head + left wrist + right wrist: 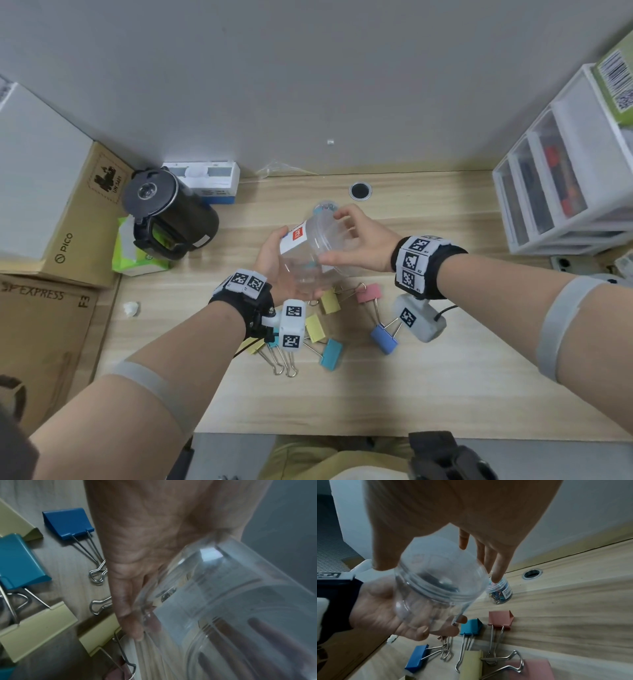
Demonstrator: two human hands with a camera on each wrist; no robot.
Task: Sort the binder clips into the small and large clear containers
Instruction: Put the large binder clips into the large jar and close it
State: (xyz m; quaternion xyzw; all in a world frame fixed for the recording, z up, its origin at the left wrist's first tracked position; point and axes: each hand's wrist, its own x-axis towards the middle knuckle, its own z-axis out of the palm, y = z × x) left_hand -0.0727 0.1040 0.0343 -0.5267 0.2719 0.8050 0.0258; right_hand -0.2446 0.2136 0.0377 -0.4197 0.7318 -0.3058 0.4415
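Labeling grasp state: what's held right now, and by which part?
The large clear container, held tilted above the desk. Left hand cups its base and lower wall; right hand grips its open rim end. No clip is held.

From here, the large clear container (310,255) in my grip hides most of the small container (325,207) beyond; its tiny contents blur together.

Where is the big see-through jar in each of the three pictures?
Head: the big clear plastic jar with the red-and-white label is mid-picture, between both hands.
Left wrist: lower right, filling it.
Right wrist: centre-left, over a palm.
Shared landmark: the dark blue binder clip on the table.
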